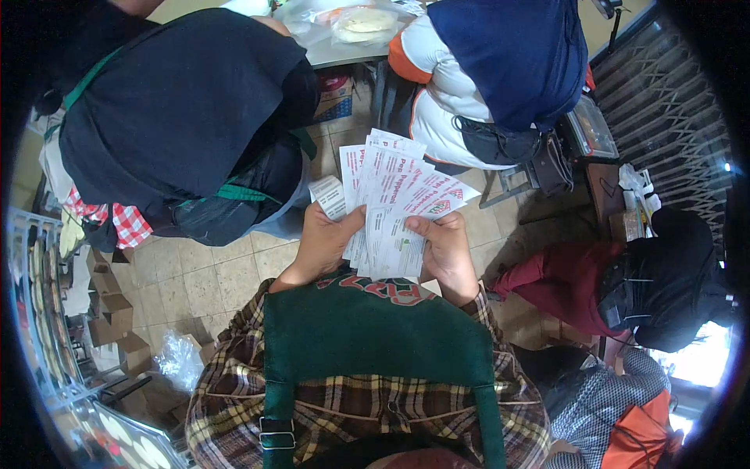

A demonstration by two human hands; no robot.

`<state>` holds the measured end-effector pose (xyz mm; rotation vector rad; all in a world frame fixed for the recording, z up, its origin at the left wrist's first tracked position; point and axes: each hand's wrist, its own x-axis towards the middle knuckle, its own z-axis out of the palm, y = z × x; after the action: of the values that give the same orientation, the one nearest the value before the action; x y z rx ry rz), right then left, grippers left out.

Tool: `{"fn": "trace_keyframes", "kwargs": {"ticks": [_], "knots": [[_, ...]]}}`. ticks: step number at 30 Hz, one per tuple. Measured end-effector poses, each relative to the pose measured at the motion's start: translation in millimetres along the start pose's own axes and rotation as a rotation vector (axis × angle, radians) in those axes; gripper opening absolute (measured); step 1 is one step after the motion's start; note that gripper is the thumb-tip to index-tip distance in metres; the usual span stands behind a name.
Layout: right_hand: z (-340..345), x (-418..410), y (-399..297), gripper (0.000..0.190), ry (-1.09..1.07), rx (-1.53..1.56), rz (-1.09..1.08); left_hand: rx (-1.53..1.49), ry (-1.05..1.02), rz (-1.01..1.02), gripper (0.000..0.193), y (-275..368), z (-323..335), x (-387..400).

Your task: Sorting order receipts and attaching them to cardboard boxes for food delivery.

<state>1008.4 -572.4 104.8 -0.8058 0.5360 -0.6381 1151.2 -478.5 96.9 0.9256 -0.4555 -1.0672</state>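
Observation:
A fanned stack of white printed paper labels (pixel 391 199) with red and green print is held up in front of my green apron (pixel 375 346). My left hand (pixel 328 234) grips its left side, thumb on top, and also has a small roll of printed stickers (pixel 329 197) between thumb and fingers. On the right edge of the fan, my right hand (pixel 442 243) presses with its thumb on the front sheet. The fingers of both hands are largely hidden behind the paper.
Two people stand close ahead at a metal table (pixel 340 54) with bagged flat dough (pixel 366 24). Other people are on the right, near a folding metal gate (pixel 662 88). Left are cardboard boxes (pixel 117 313), a clear plastic bag (pixel 177 359) on the tiled floor and a rack (pixel 47 305).

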Motion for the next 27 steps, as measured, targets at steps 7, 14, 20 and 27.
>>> {"fn": "trace_keyframes", "kwargs": {"ticks": [7, 14, 20, 27], "knots": [[-19, -31, -16, 0.029, 0.083, 0.133, 0.062, -0.024, 0.057, 0.005, 0.026, -12, 20, -23], [-40, -71, -21, 0.030, 0.094, 0.244, 0.116, -0.042, 0.079, -0.008, 0.027, -25, 46, -61], [-41, -99, -23, 0.028, 0.074, 0.058, 0.073, -0.072, 0.003, 0.008, 0.032, -28, 63, -86], [-45, -114, -22, 0.028, 0.134, 0.125, 0.066, -0.074, 0.019, -0.063, 0.034, -37, 71, -97]]}}
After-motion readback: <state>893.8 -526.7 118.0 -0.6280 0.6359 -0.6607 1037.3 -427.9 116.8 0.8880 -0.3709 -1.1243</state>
